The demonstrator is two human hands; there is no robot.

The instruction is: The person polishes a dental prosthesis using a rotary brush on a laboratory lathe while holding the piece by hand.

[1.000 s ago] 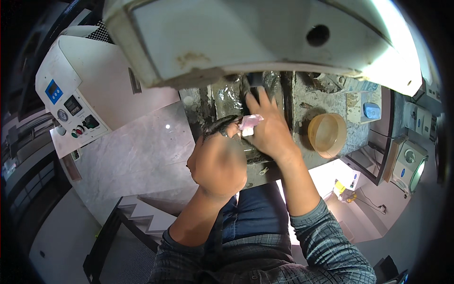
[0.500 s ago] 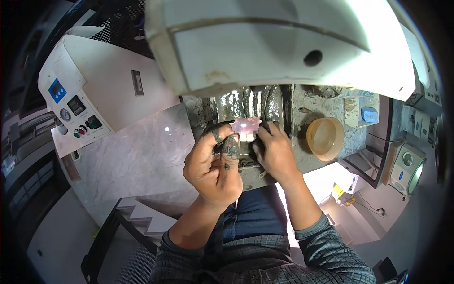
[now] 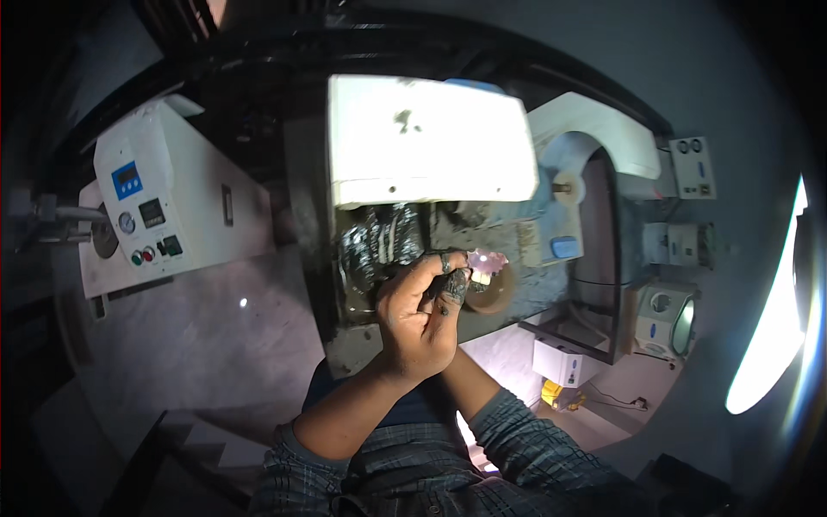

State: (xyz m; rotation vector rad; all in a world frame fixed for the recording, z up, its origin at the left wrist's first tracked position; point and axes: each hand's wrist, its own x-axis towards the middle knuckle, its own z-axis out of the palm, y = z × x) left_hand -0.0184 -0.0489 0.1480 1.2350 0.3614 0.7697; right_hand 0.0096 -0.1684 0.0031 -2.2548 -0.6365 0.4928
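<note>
A pink denture (image 3: 488, 260) with a few pale teeth along its lower edge is pinched between the thumb and fingers of my left hand (image 3: 422, 306). Dark grey slurry coats those fingertips. My right forearm (image 3: 472, 383) passes behind my left hand, which hides most of my right hand, so its fingers cannot be made out. Just beyond the denture, a round tan bowl (image 3: 498, 297) is partly covered by it and by my fingers. Left of the bowl lies a wet, slurry-smeared trough (image 3: 370, 250) under a brightly lit white machine hood (image 3: 431, 142).
At the left stands a white machine (image 3: 164, 198) with a small display, gauge and buttons. A blue block (image 3: 564, 247) lies on the right part of the dirty bench. Further right are a white arched machine (image 3: 594, 121) and a boxy unit with a round dial (image 3: 663, 319).
My left hand has moved right with the denture, away from the trough to near the bowl. My right hand has left the denture and passed behind my left. The view has shifted.
</note>
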